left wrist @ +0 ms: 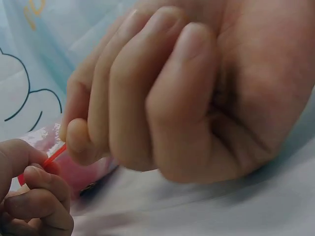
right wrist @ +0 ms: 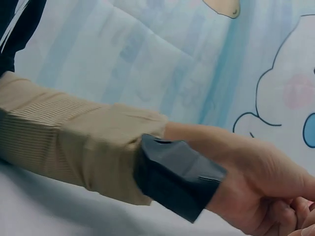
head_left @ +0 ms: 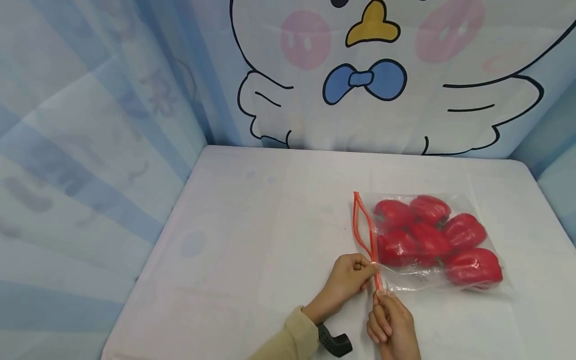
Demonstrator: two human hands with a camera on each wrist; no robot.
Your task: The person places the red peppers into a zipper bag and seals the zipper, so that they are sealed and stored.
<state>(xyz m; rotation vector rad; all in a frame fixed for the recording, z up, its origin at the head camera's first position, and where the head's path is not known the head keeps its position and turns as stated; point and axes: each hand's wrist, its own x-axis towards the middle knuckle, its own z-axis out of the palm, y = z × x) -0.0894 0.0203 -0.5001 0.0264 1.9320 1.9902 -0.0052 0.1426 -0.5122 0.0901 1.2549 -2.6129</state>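
A clear zip bag [head_left: 400, 284] lies flat on the table with several red bell peppers [head_left: 474, 266] inside. Its orange-red zip strip [head_left: 371, 230] runs along the left edge, and the upper part of the mouth gapes. My left hand [head_left: 348, 277] pinches that strip below the gap between thumb and forefinger. Just beneath, the right hand [head_left: 393, 320] grips the strip's lower end. In the left wrist view, curled left fingers [left wrist: 133, 93] fill the middle, while the strip [left wrist: 55, 155] stretches between both hands. The right wrist view mostly catches the left hand [right wrist: 251, 172] from the side.
The white table [head_left: 252, 225] extends left of the bag. A printed curtain [head_left: 373, 120] hangs behind it, with another blue-and-white one [head_left: 90, 150] at the left. A black wrist device [head_left: 335, 342] sits below the left sleeve [head_left: 297, 337].
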